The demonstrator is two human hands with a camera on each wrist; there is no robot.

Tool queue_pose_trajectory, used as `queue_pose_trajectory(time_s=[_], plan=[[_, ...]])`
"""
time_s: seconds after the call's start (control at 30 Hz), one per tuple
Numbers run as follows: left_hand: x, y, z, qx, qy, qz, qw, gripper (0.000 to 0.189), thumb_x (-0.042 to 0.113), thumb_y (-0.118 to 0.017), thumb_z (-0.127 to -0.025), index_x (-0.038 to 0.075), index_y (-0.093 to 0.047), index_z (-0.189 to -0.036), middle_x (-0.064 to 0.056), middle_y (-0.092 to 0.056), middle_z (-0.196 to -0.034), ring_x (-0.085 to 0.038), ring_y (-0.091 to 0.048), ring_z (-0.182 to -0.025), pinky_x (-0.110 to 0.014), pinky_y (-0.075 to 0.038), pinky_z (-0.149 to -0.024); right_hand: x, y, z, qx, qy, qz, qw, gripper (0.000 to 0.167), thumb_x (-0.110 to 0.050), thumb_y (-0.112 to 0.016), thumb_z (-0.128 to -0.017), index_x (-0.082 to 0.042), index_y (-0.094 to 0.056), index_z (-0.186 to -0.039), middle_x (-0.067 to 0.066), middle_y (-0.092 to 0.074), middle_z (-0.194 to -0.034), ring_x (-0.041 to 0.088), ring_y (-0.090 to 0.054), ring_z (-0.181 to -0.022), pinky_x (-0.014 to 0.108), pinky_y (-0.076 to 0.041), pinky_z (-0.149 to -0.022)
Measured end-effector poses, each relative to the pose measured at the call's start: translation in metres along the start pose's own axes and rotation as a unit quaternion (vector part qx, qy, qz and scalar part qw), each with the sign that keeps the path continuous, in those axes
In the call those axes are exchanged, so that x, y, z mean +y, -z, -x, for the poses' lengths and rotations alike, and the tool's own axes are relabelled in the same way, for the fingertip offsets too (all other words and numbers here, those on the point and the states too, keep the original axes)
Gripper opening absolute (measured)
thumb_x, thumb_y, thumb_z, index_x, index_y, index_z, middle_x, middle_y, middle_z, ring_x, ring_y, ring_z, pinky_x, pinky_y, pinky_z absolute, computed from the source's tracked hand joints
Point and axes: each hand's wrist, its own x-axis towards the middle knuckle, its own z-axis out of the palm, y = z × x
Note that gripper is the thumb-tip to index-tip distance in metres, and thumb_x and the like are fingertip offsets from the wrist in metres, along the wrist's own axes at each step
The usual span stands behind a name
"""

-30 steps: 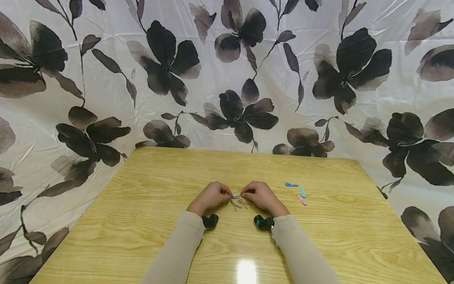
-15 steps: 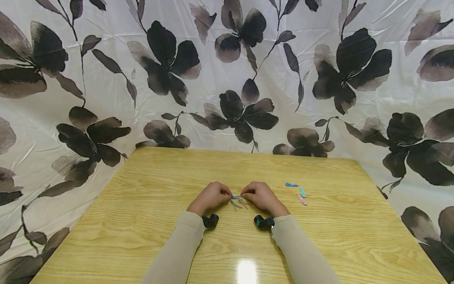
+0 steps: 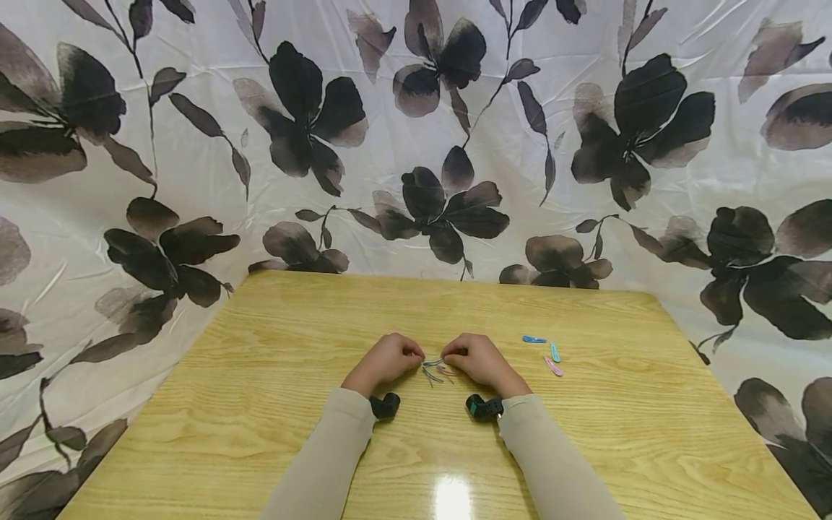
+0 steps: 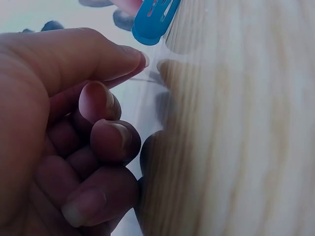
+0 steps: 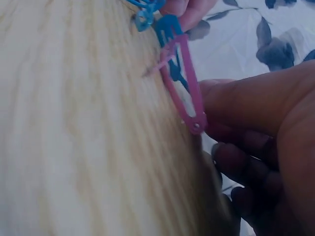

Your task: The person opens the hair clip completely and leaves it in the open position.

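Observation:
My left hand and right hand face each other over a small cluster of blue and pink snap hair clips on the table. Between my right thumb and forefinger is the narrow end of a blue hair clip, which reaches toward my left fingertips. In the left wrist view, thumb and forefinger meet at the tips, close to the rounded end of a blue clip; I cannot tell whether they hold anything. A pink clip partly covers the blue one in the right wrist view.
Right of my hands lie a dark blue clip, a light blue clip and a pink clip on the wooden table. Flower-patterned cloth hangs behind the far edge.
My left fingertips have drawn very slightly left. The right hand stays almost still, and the clips lying to the right have not moved.

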Motion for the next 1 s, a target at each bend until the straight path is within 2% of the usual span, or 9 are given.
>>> queue_pose_trajectory(time_s=[0.33, 0.6, 0.8, 1.0], plan=[[0.007, -0.001, -0.003, 0.002, -0.006, 0.002, 1.0000, 0.017, 0.026, -0.061, -0.095, 0.017, -0.074, -0.102, 0.003, -0.063, -0.087, -0.015, -0.052, -0.073, -0.030, -0.044, -0.068, 0.006, 0.007, 0.006, 0.009, -0.023, -0.040, 0.9989, 0.011, -0.022, -0.069, -0.091, -0.022, -0.075, -0.099, -0.005, -0.070, -0.106, 0.015, -0.063, -0.102, 0.040, -0.049, -0.093], [0.018, -0.002, -0.002, 0.008, -0.017, 0.020, 0.9996, 0.023, 0.027, -0.058, -0.097, 0.013, -0.073, -0.107, 0.001, -0.062, -0.080, -0.015, -0.053, -0.062, -0.030, -0.046, -0.060, 0.004, 0.015, 0.012, 0.005, -0.019, -0.040, 0.9990, 0.013, -0.021, -0.066, -0.093, -0.019, -0.074, -0.103, -0.002, -0.069, -0.108, 0.015, -0.064, -0.098, 0.040, -0.051, -0.089], [0.029, -0.002, -0.003, 0.014, -0.034, 0.018, 0.9992, 0.025, 0.028, -0.057, -0.098, 0.011, -0.072, -0.108, 0.001, -0.065, -0.089, -0.015, -0.055, -0.068, -0.031, -0.048, -0.065, 0.004, 0.026, 0.016, 0.008, -0.014, -0.034, 0.9993, 0.016, -0.021, -0.066, -0.093, -0.017, -0.073, -0.107, -0.003, -0.069, -0.104, 0.013, -0.062, -0.092, 0.036, -0.052, -0.082], [0.041, -0.007, -0.009, 0.000, -0.051, 0.000, 0.9987, 0.027, 0.030, -0.055, -0.099, 0.012, -0.072, -0.111, 0.003, -0.066, -0.097, -0.013, -0.055, -0.076, -0.031, -0.048, -0.071, 0.007, 0.038, 0.025, 0.012, -0.020, -0.023, 0.9995, 0.019, -0.021, -0.065, -0.094, -0.016, -0.071, -0.111, -0.004, -0.068, -0.097, 0.012, -0.061, -0.088, 0.034, -0.051, -0.077]])
